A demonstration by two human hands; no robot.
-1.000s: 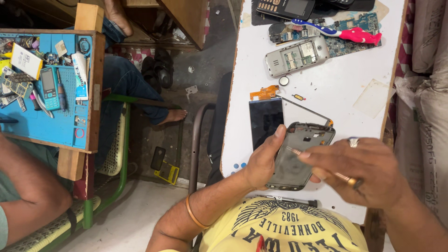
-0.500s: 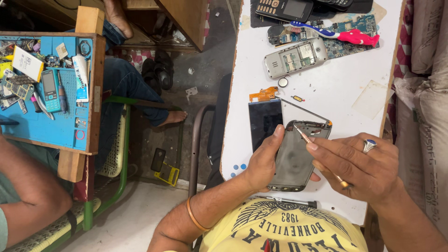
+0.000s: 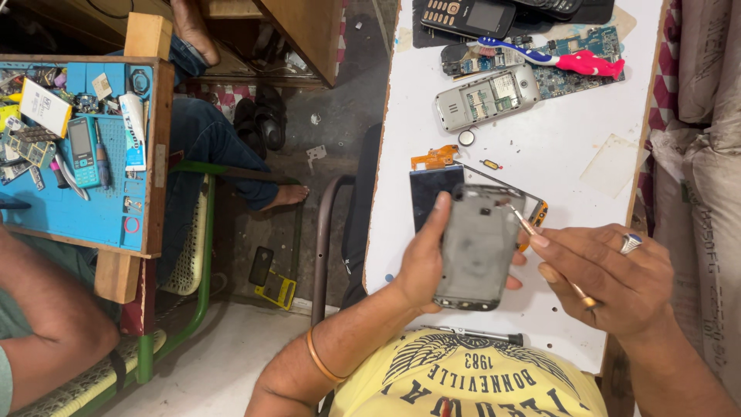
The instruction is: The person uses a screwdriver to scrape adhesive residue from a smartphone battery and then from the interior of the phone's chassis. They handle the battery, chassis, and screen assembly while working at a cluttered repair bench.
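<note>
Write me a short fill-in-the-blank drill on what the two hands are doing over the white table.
1. The left hand holds a grey phone body above the ____ table.
2. The right hand holds a thin tool and wears a ____ on one finger.
3. A dark screen panel lies on the table, partly behind the ____ hand.

Missing words: white; ring; left

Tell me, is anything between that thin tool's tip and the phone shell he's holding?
Nothing visible. The right hand brings the thin tool straight to the phone shell's upper right edge, held up by the left hand.
</note>
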